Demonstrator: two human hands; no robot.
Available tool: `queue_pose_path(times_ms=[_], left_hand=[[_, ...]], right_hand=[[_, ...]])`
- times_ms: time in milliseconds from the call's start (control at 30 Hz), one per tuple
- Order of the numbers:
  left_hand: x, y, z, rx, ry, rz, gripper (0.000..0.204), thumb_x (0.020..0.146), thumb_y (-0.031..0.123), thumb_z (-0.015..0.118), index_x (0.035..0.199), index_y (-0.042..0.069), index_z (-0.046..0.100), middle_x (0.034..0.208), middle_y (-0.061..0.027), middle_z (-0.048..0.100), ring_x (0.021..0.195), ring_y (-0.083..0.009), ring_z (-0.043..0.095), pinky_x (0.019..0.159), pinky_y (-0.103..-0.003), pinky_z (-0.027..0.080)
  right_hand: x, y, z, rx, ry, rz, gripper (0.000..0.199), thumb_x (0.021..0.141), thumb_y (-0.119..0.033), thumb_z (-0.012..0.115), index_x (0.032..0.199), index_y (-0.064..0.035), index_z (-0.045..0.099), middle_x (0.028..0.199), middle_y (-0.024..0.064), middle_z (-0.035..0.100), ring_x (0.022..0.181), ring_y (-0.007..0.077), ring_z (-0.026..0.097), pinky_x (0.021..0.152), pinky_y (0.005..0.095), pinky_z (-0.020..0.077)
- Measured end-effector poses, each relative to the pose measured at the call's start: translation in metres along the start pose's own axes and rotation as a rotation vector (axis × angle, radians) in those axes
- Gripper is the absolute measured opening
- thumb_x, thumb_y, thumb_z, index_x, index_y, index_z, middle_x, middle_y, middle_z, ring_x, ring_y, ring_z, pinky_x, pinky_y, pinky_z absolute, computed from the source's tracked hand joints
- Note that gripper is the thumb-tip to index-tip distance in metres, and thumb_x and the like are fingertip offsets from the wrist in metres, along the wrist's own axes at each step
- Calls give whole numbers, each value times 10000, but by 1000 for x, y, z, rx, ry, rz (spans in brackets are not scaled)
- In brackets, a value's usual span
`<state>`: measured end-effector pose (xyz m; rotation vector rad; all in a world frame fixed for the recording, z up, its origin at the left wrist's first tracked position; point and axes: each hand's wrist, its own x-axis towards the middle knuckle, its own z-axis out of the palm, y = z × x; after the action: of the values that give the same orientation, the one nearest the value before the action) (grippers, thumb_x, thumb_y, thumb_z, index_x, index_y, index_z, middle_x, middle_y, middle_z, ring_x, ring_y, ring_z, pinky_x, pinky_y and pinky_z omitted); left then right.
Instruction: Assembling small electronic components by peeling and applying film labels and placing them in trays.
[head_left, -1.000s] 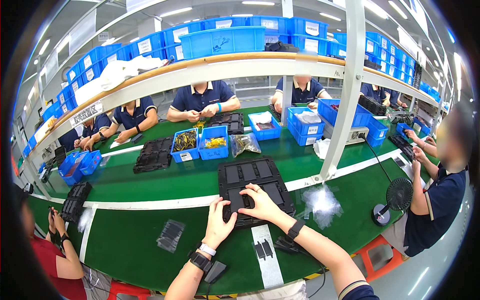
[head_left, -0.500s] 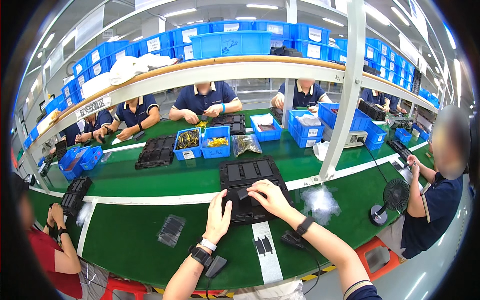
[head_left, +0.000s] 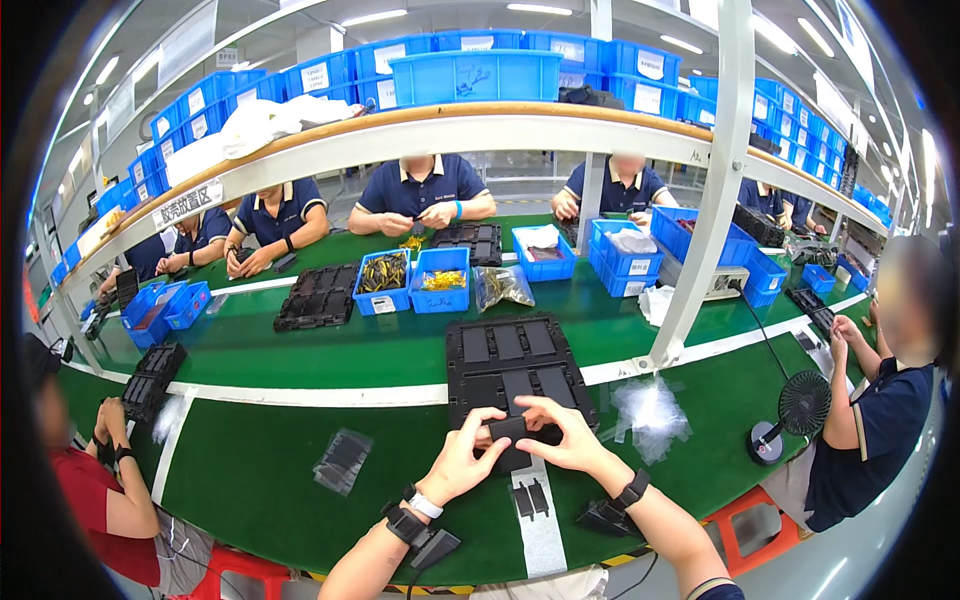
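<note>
A small flat black rectangular piece is held up between my two hands. My left hand pinches its left side between thumb and fingers. On the other side, my right hand curls round its right end, thumb and forefinger bent toward it. Under and beyond the hands lies a black moulded tray with several flat black rectangles in its slots. The hands cover part of its near edge. Two small black strips rest on the white band just nearer to me.
Clear plastic film is heaped right of the tray; a bag of dark strips lies left. A black fan stands at right. Blue bins and a white post are beyond. Co-workers sit around the green table.
Both hands have moved nearer to me, off the tray's middle, lifting the black piece between them. A further flat black rectangle now shows uncovered in the tray's near row.
</note>
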<state>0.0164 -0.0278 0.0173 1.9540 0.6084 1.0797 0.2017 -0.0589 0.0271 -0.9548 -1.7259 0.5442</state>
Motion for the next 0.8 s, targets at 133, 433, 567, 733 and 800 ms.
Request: queue_pose_path(times_ms=[133,433,567,733,800], left_hand=[[0,1,-4,145,-94,-14,309,817,60,591,1093,51,452,589,-64,530,543,-134,570,551,-253,456],[5,3,-4,240,104,72,227,726,19,687,943,9,620,769,-63,608,644,-119,608,593,-224,495],[3,-2,-4,161,134,35,226,732,14,684,947,11,614,793,-77,627,682,-112,622,606,-214,503],[5,1,-4,167,110,22,191,735,12,681,916,3,619,751,-60,605,653,-100,613,597,-214,500],[5,-1,-4,157,111,12,184,735,12,681,908,-1,620,752,-61,605,649,-98,611,593,-211,498]], right_hand=[[-4,7,0,-67,-95,-37,364,764,-79,663,1117,-68,571,767,71,612,668,136,587,644,258,486],[-7,12,1,-37,-46,22,257,740,-68,682,983,-40,601,741,63,638,657,123,613,629,240,486],[-5,9,3,-36,-53,30,245,736,-59,679,969,-31,607,734,69,635,653,127,609,632,242,483],[-6,10,4,-50,-47,22,230,742,-69,670,959,-27,604,713,70,597,640,149,587,616,251,471],[-6,11,6,-56,-41,19,224,746,-73,668,955,-29,602,706,70,579,637,158,572,607,259,463]])
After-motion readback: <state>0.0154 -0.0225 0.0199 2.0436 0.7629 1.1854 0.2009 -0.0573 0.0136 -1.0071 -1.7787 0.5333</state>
